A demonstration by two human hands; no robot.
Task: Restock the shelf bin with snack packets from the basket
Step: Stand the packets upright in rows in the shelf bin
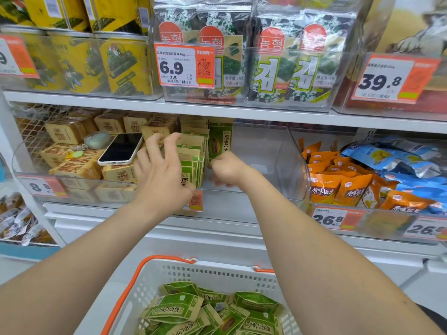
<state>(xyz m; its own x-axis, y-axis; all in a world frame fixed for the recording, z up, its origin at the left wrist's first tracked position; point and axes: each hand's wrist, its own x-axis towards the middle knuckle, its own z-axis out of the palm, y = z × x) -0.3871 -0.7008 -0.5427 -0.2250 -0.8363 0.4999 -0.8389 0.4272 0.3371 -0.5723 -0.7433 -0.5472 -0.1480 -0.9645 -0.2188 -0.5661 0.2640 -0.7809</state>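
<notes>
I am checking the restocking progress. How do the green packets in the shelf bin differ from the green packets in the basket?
The bin packets stand upright in tight rows in the clear shelf bin; the basket packets lie flat in a loose heap in the white basket. The bin packets face forward; the basket packets point many ways. Both carry the same green and tan design.

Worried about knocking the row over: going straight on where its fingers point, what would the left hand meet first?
Probably the standing green packets in the clear bin; depth is unclear.
</notes>
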